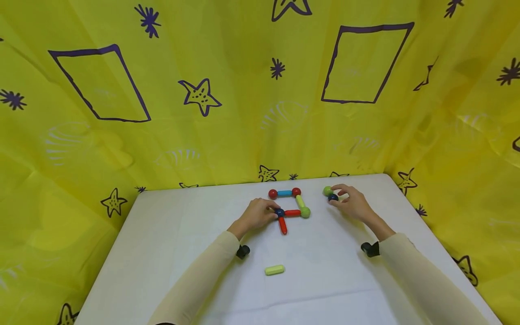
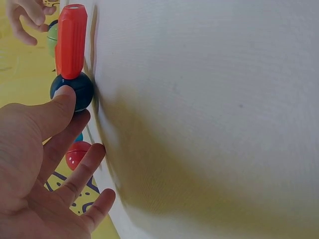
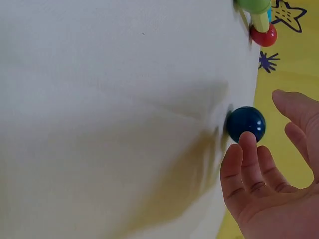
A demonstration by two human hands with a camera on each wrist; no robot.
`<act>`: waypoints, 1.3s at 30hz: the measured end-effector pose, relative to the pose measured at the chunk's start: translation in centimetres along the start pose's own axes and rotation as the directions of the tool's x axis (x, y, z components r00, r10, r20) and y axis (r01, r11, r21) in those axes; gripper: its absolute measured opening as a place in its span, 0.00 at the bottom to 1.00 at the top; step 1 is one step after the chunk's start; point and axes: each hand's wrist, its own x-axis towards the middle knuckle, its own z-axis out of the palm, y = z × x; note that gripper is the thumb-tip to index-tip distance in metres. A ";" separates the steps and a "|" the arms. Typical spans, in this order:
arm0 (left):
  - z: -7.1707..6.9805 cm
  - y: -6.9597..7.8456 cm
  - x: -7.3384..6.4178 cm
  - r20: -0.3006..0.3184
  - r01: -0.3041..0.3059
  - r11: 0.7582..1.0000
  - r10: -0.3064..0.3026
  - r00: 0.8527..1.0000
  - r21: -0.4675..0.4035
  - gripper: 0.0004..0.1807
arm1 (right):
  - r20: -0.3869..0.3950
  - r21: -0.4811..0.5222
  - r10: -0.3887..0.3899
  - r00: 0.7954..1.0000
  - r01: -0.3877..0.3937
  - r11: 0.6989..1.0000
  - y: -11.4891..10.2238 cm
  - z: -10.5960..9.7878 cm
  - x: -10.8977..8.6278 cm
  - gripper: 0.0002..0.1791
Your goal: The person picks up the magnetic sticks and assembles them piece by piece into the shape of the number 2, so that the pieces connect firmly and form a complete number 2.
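My left hand (image 1: 257,214) pinches a dark blue ball (image 2: 82,89) between thumb and fingers. From that ball, one red rod (image 1: 292,213) runs to a green ball (image 1: 305,212), and a second red rod (image 1: 283,225) points toward me. A pale yellow-green rod (image 1: 300,201) links the green ball to a red ball (image 1: 296,192); from there a light blue rod (image 1: 285,193) reaches another red ball (image 1: 272,194). At the right, my right hand (image 1: 352,203) is spread around a loose dark blue ball (image 3: 246,124), fingertips at it and thumb apart. Beside it lies a loose green ball (image 1: 327,191).
A loose pale yellow-green rod (image 1: 274,270) lies nearer to me on the white table (image 1: 174,253). Yellow patterned cloth (image 1: 235,135) hangs behind the table and at both sides. Each wrist carries a small black camera.
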 end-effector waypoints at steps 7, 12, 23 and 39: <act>-0.1 0.0 0.0 0.003 0.001 1.000 -0.001 1.000 0.003 0.14 | 0.043 0.121 0.099 0.994 -0.104 0.987 0.9 0.5 0.8 0.27; 0.0 0.0 0.0 0.003 0.003 1.000 -0.003 1.000 -0.003 0.14 | 0.054 0.117 0.108 0.993 -0.114 0.987 0.9 0.8 0.9 0.26; 0.0 0.1 -0.2 0.002 0.007 1.000 -0.007 1.000 -0.004 0.14 | 0.054 0.099 0.101 0.993 -0.106 0.989 1.1 1.0 0.8 0.23; 0.0 0.1 -0.1 -0.003 0.007 1.000 -0.007 1.000 -0.014 0.14 | 0.050 0.078 0.115 0.992 -0.119 0.990 1.4 1.1 0.9 0.21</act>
